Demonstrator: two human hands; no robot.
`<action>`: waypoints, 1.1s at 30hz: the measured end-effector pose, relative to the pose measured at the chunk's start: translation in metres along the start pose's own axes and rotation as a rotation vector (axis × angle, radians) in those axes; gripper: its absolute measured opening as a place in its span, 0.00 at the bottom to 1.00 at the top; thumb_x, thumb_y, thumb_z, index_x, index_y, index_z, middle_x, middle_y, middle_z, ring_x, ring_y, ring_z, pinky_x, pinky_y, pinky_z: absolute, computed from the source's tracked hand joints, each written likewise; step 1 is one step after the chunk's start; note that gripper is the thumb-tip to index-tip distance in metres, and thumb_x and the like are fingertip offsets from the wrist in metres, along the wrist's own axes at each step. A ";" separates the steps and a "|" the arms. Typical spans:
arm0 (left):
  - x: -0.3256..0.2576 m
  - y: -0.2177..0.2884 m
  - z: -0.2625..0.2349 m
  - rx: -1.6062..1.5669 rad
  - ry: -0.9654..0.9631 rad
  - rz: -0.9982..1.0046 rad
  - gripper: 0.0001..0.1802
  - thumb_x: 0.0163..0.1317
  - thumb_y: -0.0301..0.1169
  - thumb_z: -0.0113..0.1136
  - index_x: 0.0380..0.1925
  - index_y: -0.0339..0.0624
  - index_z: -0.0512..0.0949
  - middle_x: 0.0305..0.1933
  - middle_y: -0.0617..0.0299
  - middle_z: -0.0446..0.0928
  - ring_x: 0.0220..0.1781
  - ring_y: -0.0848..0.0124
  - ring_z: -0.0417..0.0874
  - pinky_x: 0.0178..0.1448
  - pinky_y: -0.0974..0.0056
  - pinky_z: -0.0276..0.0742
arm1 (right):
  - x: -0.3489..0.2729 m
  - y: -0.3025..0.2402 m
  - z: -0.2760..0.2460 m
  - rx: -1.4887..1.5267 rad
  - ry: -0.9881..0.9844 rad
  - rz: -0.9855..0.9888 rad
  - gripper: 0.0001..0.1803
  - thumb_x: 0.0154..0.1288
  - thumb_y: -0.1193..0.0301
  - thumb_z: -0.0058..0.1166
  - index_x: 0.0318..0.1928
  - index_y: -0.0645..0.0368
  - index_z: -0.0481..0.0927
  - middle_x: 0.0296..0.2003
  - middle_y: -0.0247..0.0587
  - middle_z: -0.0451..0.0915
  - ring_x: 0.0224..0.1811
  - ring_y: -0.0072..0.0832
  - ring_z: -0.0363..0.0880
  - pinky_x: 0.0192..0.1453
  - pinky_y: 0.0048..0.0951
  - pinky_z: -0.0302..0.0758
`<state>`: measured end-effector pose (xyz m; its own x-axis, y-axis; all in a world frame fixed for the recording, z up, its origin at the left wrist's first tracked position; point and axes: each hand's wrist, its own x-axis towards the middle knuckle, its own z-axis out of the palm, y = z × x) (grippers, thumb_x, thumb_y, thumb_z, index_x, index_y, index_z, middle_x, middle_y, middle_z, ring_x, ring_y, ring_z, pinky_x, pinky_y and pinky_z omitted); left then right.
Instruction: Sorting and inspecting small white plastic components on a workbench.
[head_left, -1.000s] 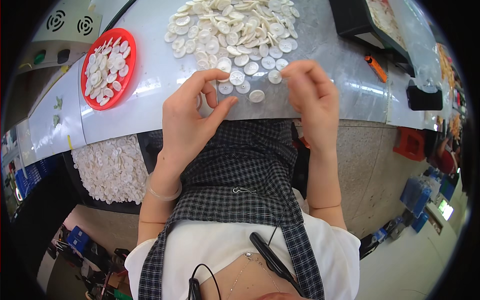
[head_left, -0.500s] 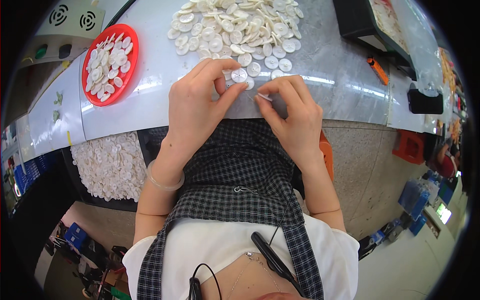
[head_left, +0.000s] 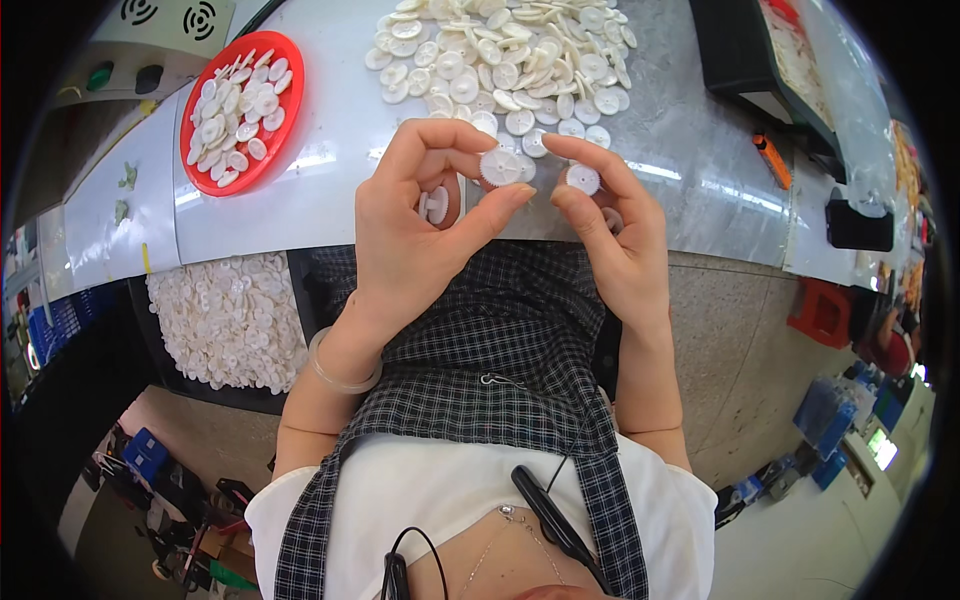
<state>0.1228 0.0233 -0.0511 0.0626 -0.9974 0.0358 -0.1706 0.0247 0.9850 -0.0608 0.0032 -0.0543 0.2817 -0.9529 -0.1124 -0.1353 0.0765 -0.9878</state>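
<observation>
My left hand [head_left: 415, 215] pinches a white plastic gear [head_left: 501, 168] by its edge between thumb and forefinger. A second white gear [head_left: 434, 205] sits tucked against its curled fingers. Facing it, my right hand [head_left: 625, 225] holds a smaller-looking white gear [head_left: 583, 179] at its fingertips, and a pale round piece, partly hidden, shows behind its thumb. Both hands are raised over the table's near edge, with a small gap between them. Just beyond them spreads a pile of loose white gears [head_left: 500, 60] on the grey tabletop [head_left: 330, 180].
A red dish [head_left: 292, 115] of white gears stands at the left, by a grey machine [head_left: 150, 50]. Below the table edge is a black bin full of small white parts [head_left: 230, 320]. At the right lie an orange-and-black tool [head_left: 772, 160], a dark phone-like object [head_left: 860, 226] and a black box [head_left: 740, 60].
Both hands have lifted off the tabletop and drawn together. The left hand now holds up a gear, and the right hand's gear has turned its flat face into view.
</observation>
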 end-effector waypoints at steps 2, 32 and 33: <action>-0.002 -0.001 0.000 0.037 0.042 0.032 0.20 0.50 0.21 0.71 0.42 0.39 0.73 0.28 0.72 0.74 0.21 0.90 0.62 0.26 0.82 0.52 | 0.000 -0.005 0.001 -0.014 -0.029 0.013 0.19 0.65 0.74 0.55 0.56 0.61 0.77 0.36 0.26 0.77 0.30 0.08 0.65 0.32 0.12 0.59; 0.000 -0.007 -0.018 -0.862 -0.091 -0.432 0.15 0.63 0.27 0.55 0.48 0.39 0.68 0.30 0.63 0.74 0.19 0.86 0.63 0.20 0.81 0.56 | 0.005 0.008 0.001 0.032 -0.031 -0.142 0.19 0.52 0.76 0.69 0.41 0.57 0.73 0.32 0.36 0.86 0.16 0.04 0.53 0.22 0.08 0.50; 0.001 -0.007 -0.017 -0.829 -0.076 -0.393 0.15 0.65 0.31 0.50 0.50 0.39 0.66 0.31 0.62 0.73 0.17 0.84 0.58 0.17 0.80 0.53 | 0.005 0.008 0.001 0.030 -0.023 -0.140 0.19 0.52 0.76 0.69 0.41 0.57 0.73 0.32 0.36 0.86 0.16 0.04 0.53 0.22 0.08 0.50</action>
<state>0.1403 0.0234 -0.0550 -0.1032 -0.9455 -0.3089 0.6103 -0.3054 0.7309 -0.0597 -0.0005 -0.0627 0.3173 -0.9480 0.0251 -0.0645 -0.0480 -0.9968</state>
